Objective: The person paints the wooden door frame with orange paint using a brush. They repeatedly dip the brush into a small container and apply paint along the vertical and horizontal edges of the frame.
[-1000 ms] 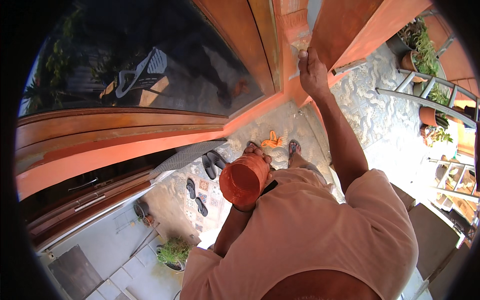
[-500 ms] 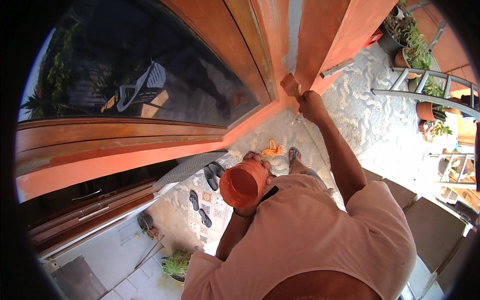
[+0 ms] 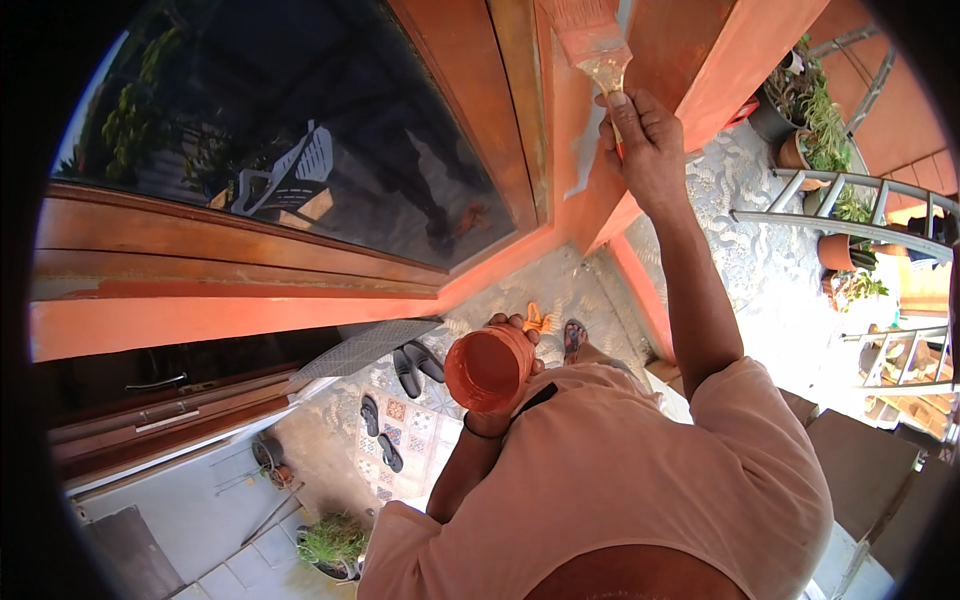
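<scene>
My right hand [image 3: 645, 140] grips the handle of a paintbrush [image 3: 590, 42], its bristles coated in orange paint. The bristles lie against the orange wall [image 3: 572, 165] near a grey-white strip, right of the wooden window frame. Close to my waist, my left hand [image 3: 530, 335] is wrapped round an orange paint-smeared tub [image 3: 488, 370]. The tub is tilted so that its open mouth and the paint on its inner wall show. Part of the left hand is hidden behind the tub.
A dark window [image 3: 300, 130] reflects a white chair. Black sandals [image 3: 418, 368] lie on the floor beside a patterned tile mat [image 3: 400, 440]. An orange cloth [image 3: 538, 318] is near my foot. Metal ladder [image 3: 850, 215] and potted plants [image 3: 838, 250] stand at the right.
My right hand has raised the brush from low on the corner to higher up the wall. The tub stays in my left hand at almost the same place. The view has shifted slightly.
</scene>
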The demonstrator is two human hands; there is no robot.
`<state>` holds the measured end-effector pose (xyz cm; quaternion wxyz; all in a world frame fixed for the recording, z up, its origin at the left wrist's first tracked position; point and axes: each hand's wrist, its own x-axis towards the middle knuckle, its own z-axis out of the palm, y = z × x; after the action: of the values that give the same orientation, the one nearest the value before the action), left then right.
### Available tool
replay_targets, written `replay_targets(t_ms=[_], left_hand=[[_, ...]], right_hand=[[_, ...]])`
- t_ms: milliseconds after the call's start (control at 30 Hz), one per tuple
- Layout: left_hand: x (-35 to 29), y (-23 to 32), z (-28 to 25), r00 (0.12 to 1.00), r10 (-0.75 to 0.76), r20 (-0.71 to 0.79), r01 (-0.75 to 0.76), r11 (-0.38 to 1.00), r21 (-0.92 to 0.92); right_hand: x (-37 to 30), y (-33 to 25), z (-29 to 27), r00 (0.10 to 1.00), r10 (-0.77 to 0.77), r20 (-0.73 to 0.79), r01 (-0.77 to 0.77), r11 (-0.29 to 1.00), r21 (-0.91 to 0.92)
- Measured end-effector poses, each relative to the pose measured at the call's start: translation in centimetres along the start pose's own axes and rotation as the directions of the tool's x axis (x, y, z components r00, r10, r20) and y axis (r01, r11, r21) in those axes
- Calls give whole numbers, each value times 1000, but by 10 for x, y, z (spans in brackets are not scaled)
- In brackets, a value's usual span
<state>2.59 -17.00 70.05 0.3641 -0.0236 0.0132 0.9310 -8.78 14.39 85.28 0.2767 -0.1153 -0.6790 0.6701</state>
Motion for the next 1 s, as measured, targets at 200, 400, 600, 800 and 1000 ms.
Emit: replay_targets(t_ms=[200, 400, 600, 800, 1000], left_hand=[[-3, 7, -4, 998, 39, 45, -39, 999, -7], [-4, 15, -12, 999, 18, 44, -18, 1000, -14], [3, 11, -1, 999, 20, 49, -21, 999, 25], [1, 11, -2, 997, 44, 65, -44, 999, 4], [1, 14, -1, 1000, 12, 21, -11, 999, -37]], right_hand=[[-63, 86, -19, 984, 170, -54, -178, 965, -191], [-31, 30, -11, 906, -411, -97, 305, 796, -523], [17, 41, 19, 987, -156, -41, 78, 682, -728], [-57, 140, 1, 994, -104, -31, 78, 883, -464], [-10, 63, 15, 945, -317, -78, 281, 911, -302]])
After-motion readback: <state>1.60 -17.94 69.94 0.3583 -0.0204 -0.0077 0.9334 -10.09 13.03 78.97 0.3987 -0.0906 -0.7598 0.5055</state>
